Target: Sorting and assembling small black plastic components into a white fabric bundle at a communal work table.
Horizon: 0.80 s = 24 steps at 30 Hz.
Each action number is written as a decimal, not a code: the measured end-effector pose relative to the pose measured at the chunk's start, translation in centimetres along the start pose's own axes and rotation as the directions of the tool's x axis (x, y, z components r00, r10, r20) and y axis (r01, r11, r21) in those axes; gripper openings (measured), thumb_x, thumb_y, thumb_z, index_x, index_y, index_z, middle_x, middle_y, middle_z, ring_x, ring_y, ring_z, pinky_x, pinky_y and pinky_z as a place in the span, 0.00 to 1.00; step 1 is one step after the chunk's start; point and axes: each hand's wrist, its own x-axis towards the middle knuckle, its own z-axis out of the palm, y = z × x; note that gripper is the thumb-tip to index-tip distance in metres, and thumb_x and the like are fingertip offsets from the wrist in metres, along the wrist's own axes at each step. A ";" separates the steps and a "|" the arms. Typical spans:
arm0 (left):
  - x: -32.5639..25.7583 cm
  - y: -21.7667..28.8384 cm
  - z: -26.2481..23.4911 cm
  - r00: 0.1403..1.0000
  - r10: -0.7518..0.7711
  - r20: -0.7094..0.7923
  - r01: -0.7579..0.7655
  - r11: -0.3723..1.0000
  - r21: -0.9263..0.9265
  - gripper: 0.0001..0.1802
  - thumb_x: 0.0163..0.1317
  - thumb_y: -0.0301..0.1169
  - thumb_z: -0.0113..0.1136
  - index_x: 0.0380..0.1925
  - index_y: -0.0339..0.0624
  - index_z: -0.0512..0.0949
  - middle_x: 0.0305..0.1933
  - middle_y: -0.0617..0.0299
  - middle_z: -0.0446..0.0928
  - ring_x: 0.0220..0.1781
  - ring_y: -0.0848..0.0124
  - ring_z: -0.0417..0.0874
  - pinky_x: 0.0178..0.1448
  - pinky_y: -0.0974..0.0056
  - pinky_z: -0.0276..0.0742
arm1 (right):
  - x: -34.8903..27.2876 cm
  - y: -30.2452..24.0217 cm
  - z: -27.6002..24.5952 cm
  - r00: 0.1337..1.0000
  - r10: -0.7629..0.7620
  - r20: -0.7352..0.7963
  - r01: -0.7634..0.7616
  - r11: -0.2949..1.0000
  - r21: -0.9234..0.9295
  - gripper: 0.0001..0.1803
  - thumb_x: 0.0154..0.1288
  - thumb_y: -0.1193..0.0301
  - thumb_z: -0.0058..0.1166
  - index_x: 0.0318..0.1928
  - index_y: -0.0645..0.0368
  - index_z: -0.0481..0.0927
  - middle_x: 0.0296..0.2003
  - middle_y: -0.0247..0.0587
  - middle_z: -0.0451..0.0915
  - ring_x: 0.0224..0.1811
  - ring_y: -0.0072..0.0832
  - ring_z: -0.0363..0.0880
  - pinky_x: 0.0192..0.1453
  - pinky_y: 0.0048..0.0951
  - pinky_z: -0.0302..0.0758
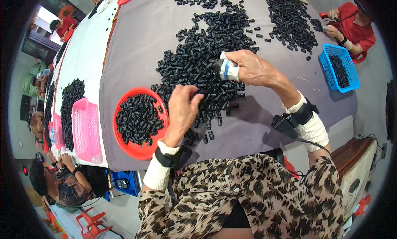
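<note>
Black pieces (202, 53): heaped on the grey desk (142, 45); I judge them light, stiff, perhaps slippery, best pinched across their sides.
Red tray (127, 151): holds more pieces, left of the heap.
Left hand (185, 109): over the heap's edge, thumb and fingers parted.
Right hand (253, 68): fingers curled above the heap; I can't tell whether it grips anything.

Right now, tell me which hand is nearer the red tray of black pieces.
Left. The left hand is just right of the red tray; the right hand is farther right, over the black pile.
</note>
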 end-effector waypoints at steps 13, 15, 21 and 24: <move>1.7 0.9 -1.3 0.964 -0.245 0.106 0.265 0.834 -0.484 0.08 0.51 0.23 0.62 0.33 0.37 0.76 0.27 0.66 0.76 0.26 0.78 0.73 0.35 0.73 0.71 | -0.7 1.3 1.0 0.997 0.073 -0.003 -0.072 0.982 0.178 0.09 0.53 0.68 0.51 0.29 0.63 0.73 0.19 0.39 0.73 0.20 0.26 0.68 0.28 0.30 0.66; 1.8 2.3 -3.6 0.954 -0.284 0.096 0.272 0.687 -0.674 0.08 0.53 0.23 0.61 0.34 0.37 0.76 0.29 0.67 0.76 0.29 0.79 0.74 0.36 0.74 0.71 | -0.3 -0.1 1.2 0.998 0.052 -0.040 -0.040 0.966 0.255 0.09 0.55 0.68 0.54 0.31 0.62 0.74 0.19 0.39 0.74 0.21 0.24 0.69 0.27 0.29 0.66; 1.3 4.7 -6.9 0.964 -0.264 0.031 0.120 0.330 -0.936 0.09 0.55 0.22 0.59 0.37 0.33 0.74 0.30 0.60 0.77 0.30 0.74 0.77 0.38 0.71 0.74 | 1.6 -4.0 3.6 0.977 -0.152 -0.152 0.196 0.920 0.340 0.07 0.55 0.73 0.53 0.34 0.61 0.73 0.20 0.31 0.71 0.23 0.15 0.65 0.27 0.22 0.66; 0.8 4.7 -7.6 0.974 -0.200 0.107 0.147 0.199 -0.969 0.08 0.56 0.22 0.57 0.36 0.34 0.73 0.31 0.58 0.77 0.31 0.72 0.78 0.38 0.69 0.74 | 2.0 -6.3 3.6 0.976 -0.169 -0.139 0.209 0.906 0.367 0.07 0.56 0.73 0.52 0.34 0.62 0.73 0.20 0.29 0.72 0.23 0.14 0.65 0.28 0.21 0.66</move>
